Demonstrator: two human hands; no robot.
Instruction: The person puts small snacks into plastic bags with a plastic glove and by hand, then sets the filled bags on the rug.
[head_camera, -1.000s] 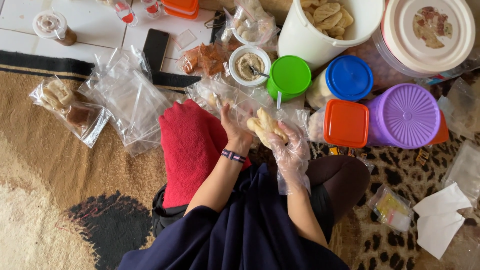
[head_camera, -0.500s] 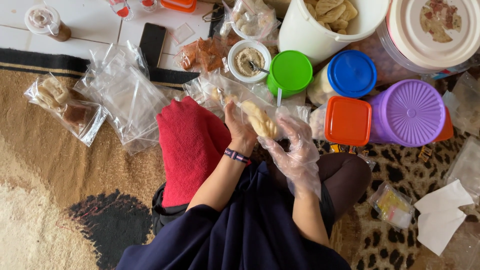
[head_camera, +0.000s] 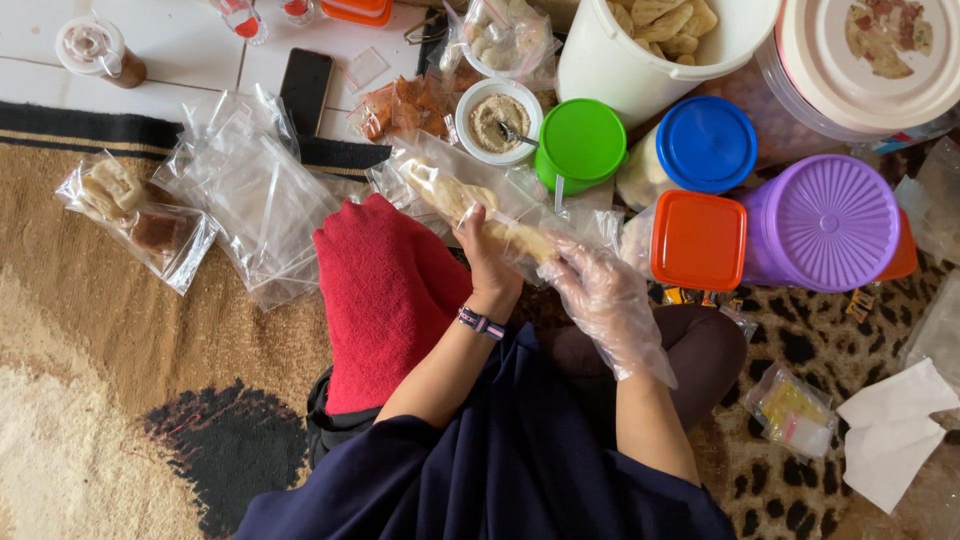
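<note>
The white bucket (head_camera: 640, 70) of pale crackers stands at the top of the floor, with the purple lidded tub (head_camera: 825, 220), the blue lid (head_camera: 706, 143), the green lid (head_camera: 581, 143) and the orange square lid (head_camera: 698, 240) crowded just below it; the red cloth (head_camera: 385, 290) lies over the person's knee, and a heap of empty clear bags (head_camera: 255, 205) lies to its left on the rug.

Between cloth and lids, the left hand (head_camera: 490, 265) holds the clear plastic bag (head_camera: 470, 195) from beneath, its fingers closed on the bag's lower edge; the gloved right hand (head_camera: 605, 300) has its fingers pinched on the bag's mouth end, where the long pale crackers (head_camera: 480, 215) lie inside.

The likely risks: the crackers look brittle, so a tight squeeze at the mouth could snap them; the loose glove could slip on the slick film and let the bag tip and spill onto the rug; the small bowl of brown powder (head_camera: 499, 121) with its spoon (head_camera: 520, 137) sits just beside the bag's far end, so a careless swing could knock it over.
</note>
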